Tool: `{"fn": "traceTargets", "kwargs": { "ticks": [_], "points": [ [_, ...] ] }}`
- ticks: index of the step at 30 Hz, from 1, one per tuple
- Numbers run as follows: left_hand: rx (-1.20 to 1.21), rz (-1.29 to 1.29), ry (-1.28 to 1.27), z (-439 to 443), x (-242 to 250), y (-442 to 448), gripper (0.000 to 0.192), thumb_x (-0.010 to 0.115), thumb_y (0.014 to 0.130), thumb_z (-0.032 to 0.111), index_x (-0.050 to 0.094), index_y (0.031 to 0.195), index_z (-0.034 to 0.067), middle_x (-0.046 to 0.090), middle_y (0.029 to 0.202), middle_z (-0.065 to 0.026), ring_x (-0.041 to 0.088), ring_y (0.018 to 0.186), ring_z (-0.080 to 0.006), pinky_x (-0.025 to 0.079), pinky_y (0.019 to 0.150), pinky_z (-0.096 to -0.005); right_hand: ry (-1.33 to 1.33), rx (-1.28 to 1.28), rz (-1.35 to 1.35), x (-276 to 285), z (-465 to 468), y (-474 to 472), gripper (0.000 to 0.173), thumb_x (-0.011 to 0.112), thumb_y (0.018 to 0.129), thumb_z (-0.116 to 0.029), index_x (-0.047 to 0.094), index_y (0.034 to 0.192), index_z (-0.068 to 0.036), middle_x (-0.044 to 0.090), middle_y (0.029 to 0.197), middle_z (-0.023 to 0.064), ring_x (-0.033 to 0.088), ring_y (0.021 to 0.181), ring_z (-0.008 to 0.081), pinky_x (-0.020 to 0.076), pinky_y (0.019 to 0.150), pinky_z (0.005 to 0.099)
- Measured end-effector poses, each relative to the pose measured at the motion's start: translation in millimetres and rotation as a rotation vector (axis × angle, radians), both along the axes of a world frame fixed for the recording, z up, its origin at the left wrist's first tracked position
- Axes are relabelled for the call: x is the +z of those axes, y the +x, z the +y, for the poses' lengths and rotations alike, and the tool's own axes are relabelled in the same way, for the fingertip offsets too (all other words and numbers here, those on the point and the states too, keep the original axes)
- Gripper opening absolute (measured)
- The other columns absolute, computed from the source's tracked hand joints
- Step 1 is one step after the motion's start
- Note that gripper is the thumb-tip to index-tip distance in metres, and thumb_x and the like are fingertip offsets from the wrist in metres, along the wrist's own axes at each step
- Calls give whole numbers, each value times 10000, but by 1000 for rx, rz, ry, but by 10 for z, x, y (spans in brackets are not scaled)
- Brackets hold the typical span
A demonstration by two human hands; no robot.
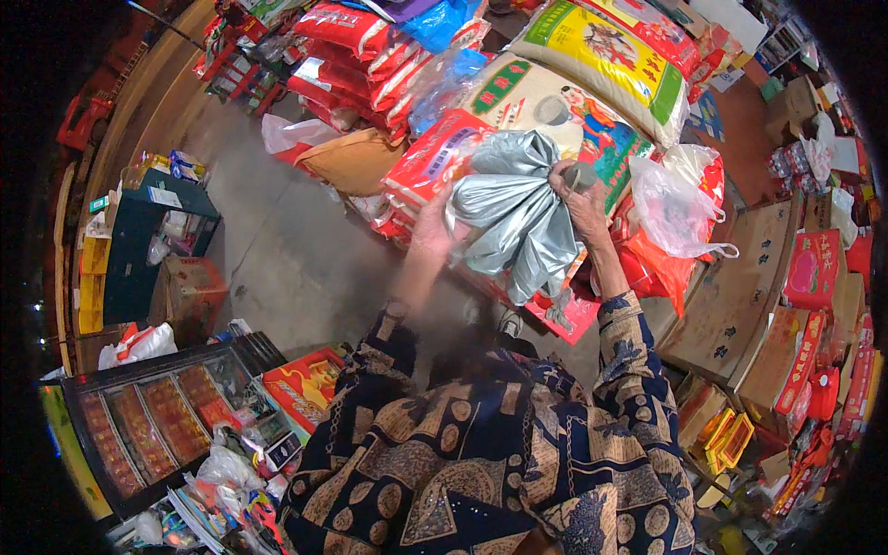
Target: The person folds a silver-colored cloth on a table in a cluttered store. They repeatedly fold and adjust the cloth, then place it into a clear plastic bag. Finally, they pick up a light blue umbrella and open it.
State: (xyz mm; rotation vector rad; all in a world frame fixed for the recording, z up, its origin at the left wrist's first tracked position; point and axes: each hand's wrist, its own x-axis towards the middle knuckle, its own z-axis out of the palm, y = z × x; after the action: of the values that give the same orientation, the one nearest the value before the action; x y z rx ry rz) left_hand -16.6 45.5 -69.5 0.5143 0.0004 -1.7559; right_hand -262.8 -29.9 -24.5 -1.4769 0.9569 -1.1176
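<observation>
A silver, shiny plastic bag [517, 208], gathered at its neck, is before me over the stacked sacks. My right hand [583, 201] grips the gathered neck, beside a round grey end of something [580, 177] that I cannot identify. At the bag's left side is my left hand [440, 225], its palm against the silver film; its fingers are partly hidden, so its grip is unclear. Beneath and behind the bag lie a red printed package [433, 156] and a large rice sack with a child's picture [513, 69].
Red packages [347, 90] are piled at the upper left, near a yellow and green sack [603, 52]. A white plastic bag [669, 208] lies right of the sacks. Cardboard boxes [735, 277] line the right side; a glass display case [152, 423] stands lower left.
</observation>
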Motion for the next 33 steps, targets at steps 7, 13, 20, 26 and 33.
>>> {"fn": "traceTargets", "kwargs": {
  "ticks": [7, 13, 20, 26, 33],
  "points": [
    [-139, -147, -31, 156, -92, 296, 472, 501, 863, -20, 468, 1334, -27, 559, 1339, -149, 522, 1259, -287, 377, 1104, -485, 42, -30, 10, -13, -3, 27, 137, 727, 864, -167, 636, 904, -72, 586, 864, -53, 518, 798, 64, 412, 734, 229],
    [-132, -200, -195, 232, -111, 205, 502, 460, 837, -14, 470, 1340, -18, 551, 1356, -142, 524, 1249, -272, 375, 1099, -458, 36, -86, -70, -100, -72, 14, 143, 746, 846, -143, 659, 912, -50, 621, 828, -45, 558, 767, 64, 449, 709, 239],
    [-159, -113, -123, 203, -17, 294, 430, 486, 926, 81, 487, 1346, -9, 561, 1357, -119, 511, 1267, -263, 368, 1088, -481, 93, -66, -109, -110, -57, -70, 165, 735, 864, -195, 643, 942, -82, 607, 904, -40, 549, 845, 80, 426, 792, 252],
    [-68, -99, -62, 124, -64, 280, 337, 585, 927, 128, 566, 1242, 10, 617, 1254, -111, 571, 1161, -256, 427, 1022, -448, 73, -108, -55, -78, -56, -93, 191, 754, 860, -200, 666, 958, -61, 622, 859, -56, 545, 788, 58, 437, 738, 235],
    [40, 47, -103, 134, -151, 625, 283, 589, 931, 104, 585, 1204, 31, 635, 1191, -92, 558, 1163, -236, 413, 1048, -423, 80, -74, -63, -49, -20, -71, 170, 743, 855, -188, 657, 921, -58, 620, 844, -52, 546, 786, 66, 437, 742, 241]
  ]
}}
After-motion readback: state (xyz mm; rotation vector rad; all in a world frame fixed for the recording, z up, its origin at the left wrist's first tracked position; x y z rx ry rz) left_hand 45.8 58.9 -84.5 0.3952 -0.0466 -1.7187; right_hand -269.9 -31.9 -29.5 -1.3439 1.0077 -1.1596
